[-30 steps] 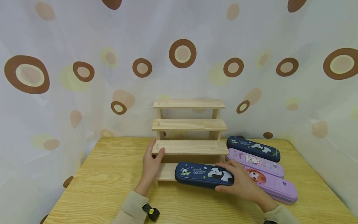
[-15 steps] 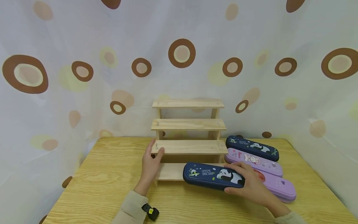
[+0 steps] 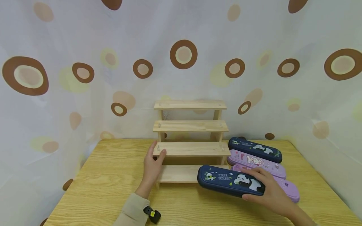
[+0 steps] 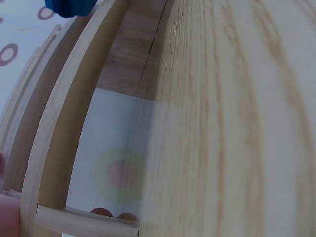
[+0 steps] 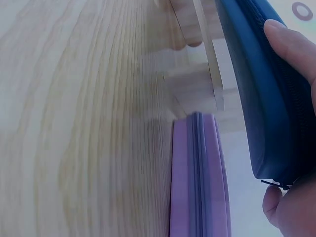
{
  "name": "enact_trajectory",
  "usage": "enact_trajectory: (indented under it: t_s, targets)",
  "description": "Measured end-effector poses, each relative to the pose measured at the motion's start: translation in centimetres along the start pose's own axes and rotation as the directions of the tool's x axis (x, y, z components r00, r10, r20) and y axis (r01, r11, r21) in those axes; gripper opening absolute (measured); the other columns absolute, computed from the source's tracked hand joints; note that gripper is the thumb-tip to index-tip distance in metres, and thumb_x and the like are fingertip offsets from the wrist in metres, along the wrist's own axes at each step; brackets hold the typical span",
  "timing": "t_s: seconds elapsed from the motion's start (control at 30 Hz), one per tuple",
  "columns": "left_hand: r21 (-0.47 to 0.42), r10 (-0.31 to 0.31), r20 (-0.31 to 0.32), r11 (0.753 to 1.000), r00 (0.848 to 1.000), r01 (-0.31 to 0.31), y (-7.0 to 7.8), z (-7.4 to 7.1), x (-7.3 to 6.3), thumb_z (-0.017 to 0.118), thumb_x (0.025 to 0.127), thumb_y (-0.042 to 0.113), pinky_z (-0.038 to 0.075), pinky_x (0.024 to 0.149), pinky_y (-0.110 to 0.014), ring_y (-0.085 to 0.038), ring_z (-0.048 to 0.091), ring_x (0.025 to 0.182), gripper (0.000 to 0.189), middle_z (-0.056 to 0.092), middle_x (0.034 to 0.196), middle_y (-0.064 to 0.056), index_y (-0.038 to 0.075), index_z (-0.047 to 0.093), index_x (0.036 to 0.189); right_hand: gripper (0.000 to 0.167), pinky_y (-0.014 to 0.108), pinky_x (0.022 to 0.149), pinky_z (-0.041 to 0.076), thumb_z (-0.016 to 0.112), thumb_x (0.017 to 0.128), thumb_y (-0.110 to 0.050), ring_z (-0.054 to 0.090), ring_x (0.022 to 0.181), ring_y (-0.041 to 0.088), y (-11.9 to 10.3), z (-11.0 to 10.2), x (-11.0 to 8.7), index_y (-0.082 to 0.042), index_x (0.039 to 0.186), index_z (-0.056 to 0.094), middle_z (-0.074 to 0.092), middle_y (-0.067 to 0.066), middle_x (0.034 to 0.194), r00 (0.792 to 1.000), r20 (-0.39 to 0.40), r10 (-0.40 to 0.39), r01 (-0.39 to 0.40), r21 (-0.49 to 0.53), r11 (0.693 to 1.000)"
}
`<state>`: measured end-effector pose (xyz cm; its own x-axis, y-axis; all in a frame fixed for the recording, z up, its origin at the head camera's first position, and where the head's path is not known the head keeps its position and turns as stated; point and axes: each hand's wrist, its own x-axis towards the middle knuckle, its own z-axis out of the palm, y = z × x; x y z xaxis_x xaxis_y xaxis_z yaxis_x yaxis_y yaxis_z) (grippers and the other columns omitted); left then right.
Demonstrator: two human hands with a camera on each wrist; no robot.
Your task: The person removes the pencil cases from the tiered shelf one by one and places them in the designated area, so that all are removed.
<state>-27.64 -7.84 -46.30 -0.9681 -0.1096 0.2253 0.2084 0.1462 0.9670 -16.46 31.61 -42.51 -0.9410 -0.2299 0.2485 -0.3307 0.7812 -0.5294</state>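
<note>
My right hand (image 3: 270, 191) grips the right end of a dark blue panda pencil case (image 3: 223, 182), held in front of the lowest step's right half. In the right wrist view the thumb presses the zipped side of this pencil case (image 5: 256, 94), which is raised above the table. My left hand (image 3: 152, 164) holds the left end of a stepped wooden display rack (image 3: 192, 148), thumb on top of the second step from the bottom. Only a sliver of that hand (image 4: 7, 217) shows in the left wrist view.
Right of the rack lie another dark blue panda pencil case (image 3: 254, 149), a light purple one (image 3: 257, 163) and a purple one (image 3: 288, 188) partly hidden by my right hand. All rest on the wooden table (image 3: 113, 175). A dotted cloth (image 3: 183, 84) hangs behind.
My right hand has carried the blue pencil case to the right, uncovering more of the lowest step and covering more of the purple case. The left hand stays on the rack.
</note>
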Motion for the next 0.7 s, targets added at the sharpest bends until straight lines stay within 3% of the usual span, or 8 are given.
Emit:
enact_trajectory:
  t_s: [0.17, 0.33, 0.5, 0.7]
  targets:
    - [-0.012, 0.002, 0.000, 1.000, 1.000, -0.002, -0.1, 0.1, 0.1, 0.060, 0.099, 0.040, 0.020, 0.116, -0.056, -0.028, 0.018, 0.147, 0.066, 0.028, 0.159, -0.006, 0.017, 0.034, 0.154, 0.074, 0.049, 0.080, 0.046, 0.087, 0.073, -0.043, 0.043, 0.110, 0.030, 0.5, -1.2, -0.9, -0.019, 0.136, 0.058, 0.048, 0.005, 0.125, 0.999, 0.007, 0.041, -0.041, -0.003, 0.999]
    - [-0.014, -0.004, 0.003, 1.000, 1.000, 0.004, 0.1, 0.1, 0.1, 0.060, 0.099, 0.037, 0.020, 0.116, -0.055, -0.027, 0.018, 0.147, 0.063, 0.027, 0.160, -0.006, 0.018, 0.034, 0.154, 0.075, 0.038, 0.077, 0.045, 0.088, 0.073, -0.039, 0.045, 0.107, 0.030, 1.3, -2.1, -1.9, -0.020, 0.138, 0.057, 0.049, 0.004, 0.122, 0.999, -0.002, 0.038, -0.038, -0.030, 0.999]
    - [-0.027, -0.019, 0.024, 0.999, 1.000, 0.019, 2.1, -0.2, -0.7, 0.059, 0.101, 0.025, 0.019, 0.116, -0.057, -0.032, 0.016, 0.147, 0.061, 0.025, 0.160, -0.011, 0.010, 0.032, 0.154, 0.076, 0.045, 0.076, 0.049, 0.085, 0.076, -0.040, 0.045, 0.107, 0.039, 2.1, -2.9, -2.8, -0.017, 0.141, 0.054, 0.046, 0.013, 0.126, 0.991, 0.059, 0.118, -0.115, -0.051, 0.992]
    - [-0.016, -0.025, 0.032, 1.000, 0.999, 0.025, 4.4, -0.4, -1.6, 0.057, 0.102, 0.021, 0.020, 0.116, -0.056, -0.033, 0.017, 0.147, 0.060, 0.026, 0.159, -0.012, 0.006, 0.031, 0.154, 0.072, 0.054, 0.074, 0.054, 0.082, 0.079, -0.039, 0.043, 0.109, 0.046, 3.8, -3.7, -4.1, -0.015, 0.140, 0.052, 0.039, 0.020, 0.133, 0.964, 0.136, 0.230, -0.226, -0.044, 0.973]
